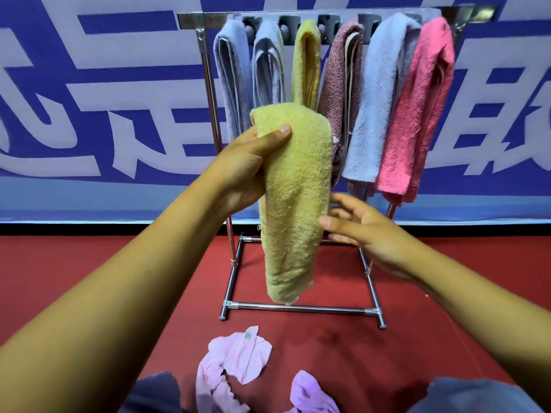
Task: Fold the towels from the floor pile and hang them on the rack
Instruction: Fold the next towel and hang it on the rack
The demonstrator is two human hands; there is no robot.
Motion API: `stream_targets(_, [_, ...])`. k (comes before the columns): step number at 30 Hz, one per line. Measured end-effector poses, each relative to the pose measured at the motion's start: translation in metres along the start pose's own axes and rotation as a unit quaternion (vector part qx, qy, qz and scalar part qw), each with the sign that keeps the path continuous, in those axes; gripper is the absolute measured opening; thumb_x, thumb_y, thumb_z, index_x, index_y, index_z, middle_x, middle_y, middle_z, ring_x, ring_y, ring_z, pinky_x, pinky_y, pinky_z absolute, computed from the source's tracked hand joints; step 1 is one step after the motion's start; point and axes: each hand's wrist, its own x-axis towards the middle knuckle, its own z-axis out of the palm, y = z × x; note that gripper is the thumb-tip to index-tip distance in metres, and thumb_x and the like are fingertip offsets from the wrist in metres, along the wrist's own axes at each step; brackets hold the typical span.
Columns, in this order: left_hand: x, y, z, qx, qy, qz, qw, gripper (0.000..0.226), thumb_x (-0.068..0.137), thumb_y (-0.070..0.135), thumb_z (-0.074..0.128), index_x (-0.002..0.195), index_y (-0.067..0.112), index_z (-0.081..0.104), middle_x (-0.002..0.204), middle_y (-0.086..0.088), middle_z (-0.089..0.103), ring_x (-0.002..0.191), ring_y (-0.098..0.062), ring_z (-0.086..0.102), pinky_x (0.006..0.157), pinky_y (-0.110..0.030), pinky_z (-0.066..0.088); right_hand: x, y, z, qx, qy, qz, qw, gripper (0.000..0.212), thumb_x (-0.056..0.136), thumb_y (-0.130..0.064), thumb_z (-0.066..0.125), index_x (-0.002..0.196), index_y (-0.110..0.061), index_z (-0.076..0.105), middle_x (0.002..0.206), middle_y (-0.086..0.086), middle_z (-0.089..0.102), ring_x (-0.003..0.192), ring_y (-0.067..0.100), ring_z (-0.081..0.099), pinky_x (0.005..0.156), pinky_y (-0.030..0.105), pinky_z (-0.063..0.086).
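Nearest the lens: pink towels [235, 362] crumpled on the red floor [89, 278], not yet folded, between two grey-clad knees [477, 394]. Above them, a folded yellow towel [293, 198] held up in front of the rack [301, 307], long axis close to vertical, top fold draped over the left hand [244, 168]. Left thumb pressed across the upper front of the cloth, pinching it against the palm; other left fingers hidden behind the towel. Right hand [366, 231] just beside the lower half, fingers spread and loose, gripping nothing, thumb tip very near the towel's right edge. Beyond, six folded towels hung along the top bar: two pale blue, one yellow, one speckled maroon, one light blue, one bright pink [417, 114]. Likely next: lifting up and forward, left hand carrying, toward a free stretch of bar.
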Motion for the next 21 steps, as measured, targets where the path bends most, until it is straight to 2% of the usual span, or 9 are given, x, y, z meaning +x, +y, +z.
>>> stream_targets(3, [-0.002, -0.002, 0.000, 0.008, 0.000, -0.021, 1.000, 0.022, 0.098, 0.014, 0.048, 0.114, 0.005, 0.060, 0.096, -0.008, 0.072, 0.086, -0.018, 0.070, 0.078, -0.031, 0.059, 0.007, -0.012, 0.006, 0.033, 0.038, -0.009, 0.999, 0.038, 0.069, -0.029, 0.065, 0.105, -0.018, 0.063, 0.097, -0.010, 0.071, 0.094, 0.005, 0.064, 0.094, 0.030, 0.047])
stream_targets(6, [-0.005, -0.005, -0.001, -0.002, 0.006, -0.036, 0.999, 0.021, 0.098, 0.012, 0.048, 0.112, 0.004, 0.060, 0.096, -0.009, 0.073, 0.086, -0.018, 0.071, 0.078, -0.030, 0.059, 0.011, -0.015, 0.007, 0.059, 0.049, -0.027, 0.997, 0.026, 0.075, -0.023, 0.063, 0.100, -0.016, 0.064, 0.089, -0.008, 0.072, 0.082, 0.004, 0.066, 0.083, 0.025, 0.052])
stream_targets(8, [-0.008, -0.009, -0.003, -0.008, -0.005, -0.040, 0.999, 0.025, 0.095, 0.010, 0.050, 0.118, 0.006, 0.057, 0.103, -0.009, 0.071, 0.092, -0.020, 0.070, 0.080, -0.032, 0.059, 0.013, -0.016, 0.008, 0.076, 0.052, -0.036, 0.995, 0.017, 0.084, -0.013, 0.059, 0.100, -0.017, 0.061, 0.083, -0.008, 0.072, 0.075, 0.003, 0.066, 0.072, 0.020, 0.053])
stream_targets(11, [-0.014, -0.019, -0.012, 0.042, -0.037, -0.080, 0.995, 0.058, 0.079, 0.010, 0.062, 0.135, 0.017, 0.045, 0.121, -0.010, 0.066, 0.104, -0.025, 0.067, 0.085, -0.041, 0.057, 0.015, -0.018, 0.007, 0.101, 0.061, -0.055, 0.991, 0.017, 0.092, -0.006, 0.052, 0.104, -0.015, 0.059, 0.083, -0.005, 0.073, 0.075, 0.005, 0.067, 0.068, 0.018, 0.053])
stream_targets(13, [-0.018, -0.028, -0.016, 0.091, -0.047, -0.107, 0.989, 0.070, 0.075, 0.005, 0.066, 0.137, 0.022, 0.040, 0.125, -0.008, 0.064, 0.107, -0.024, 0.066, 0.083, -0.042, 0.058, 0.016, -0.019, 0.005, 0.111, 0.069, -0.061, 0.990, 0.017, 0.093, -0.007, 0.052, 0.107, -0.015, 0.058, 0.087, 0.000, 0.073, 0.077, 0.010, 0.068, 0.071, 0.022, 0.055])
stream_targets(16, [-0.016, -0.039, -0.019, 0.094, -0.037, -0.101, 0.990, 0.058, 0.085, -0.009, 0.058, 0.137, 0.012, 0.041, 0.126, -0.014, 0.063, 0.110, -0.026, 0.065, 0.085, -0.038, 0.057, 0.017, -0.019, 0.002, 0.116, 0.079, -0.061, 0.988, 0.016, 0.093, -0.008, 0.052, 0.106, -0.015, 0.059, 0.089, 0.003, 0.072, 0.079, 0.013, 0.067, 0.077, 0.026, 0.055])
stream_targets(21, [-0.014, -0.042, -0.021, 0.095, -0.025, -0.105, 0.990, 0.032, 0.090, -0.005, 0.053, 0.122, -0.003, 0.057, 0.111, -0.016, 0.067, 0.090, -0.018, 0.069, 0.086, -0.029, 0.056, 0.015, -0.017, 0.002, 0.130, 0.089, -0.057, 0.986, 0.015, 0.094, -0.009, 0.049, 0.106, -0.012, 0.058, 0.088, 0.004, 0.071, 0.077, 0.012, 0.066, 0.075, 0.026, 0.055])
